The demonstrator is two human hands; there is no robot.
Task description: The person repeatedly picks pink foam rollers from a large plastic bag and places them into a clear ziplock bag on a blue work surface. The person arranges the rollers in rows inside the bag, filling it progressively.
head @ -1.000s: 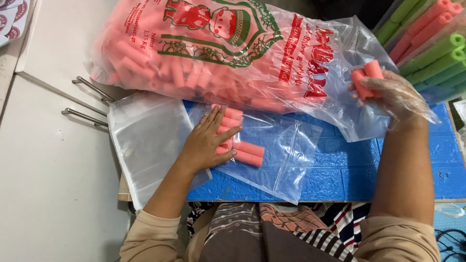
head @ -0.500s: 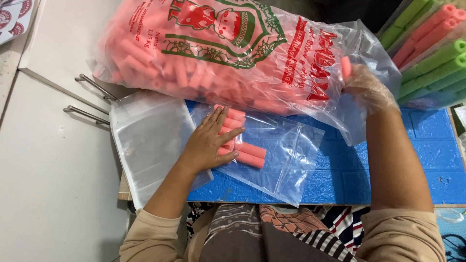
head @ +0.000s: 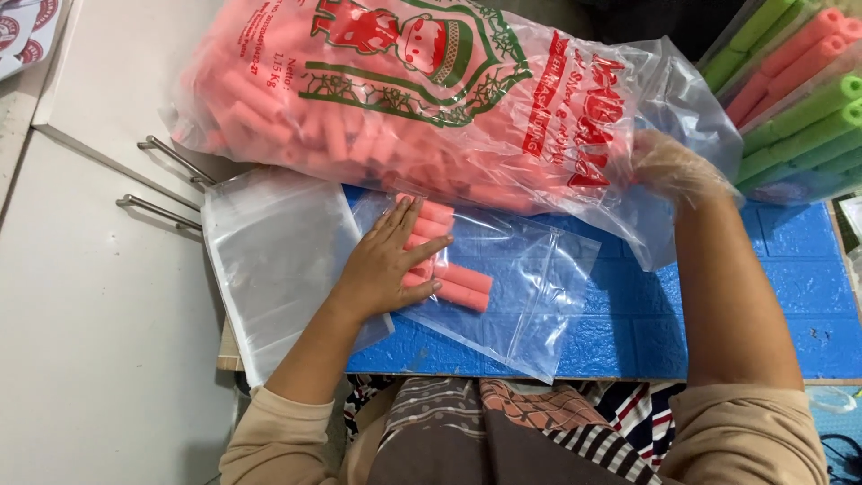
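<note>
My left hand (head: pixel 382 265) lies flat, fingers spread, on pink tube snacks (head: pixel 460 284) inside a small clear bag (head: pixel 521 296) on the blue tabletop (head: pixel 628 332). My right hand (head: pixel 669 166), in a thin clear glove, reaches into the mouth of the big printed bag (head: pixel 404 99) full of pink tubes. Whether its fingers hold any tube is hidden by the plastic.
A stack of flat clear bags (head: pixel 269 260) lies left of my left hand, overhanging the table edge. Packs of green and pink tubes (head: pixel 799 99) stand at the back right. White cabinet doors with metal handles (head: pixel 153 184) are on the left.
My right hand, which held pink tubes in the air at the right, has moved left and into the big bag's opening. The left hand stayed pressed on the small bag.
</note>
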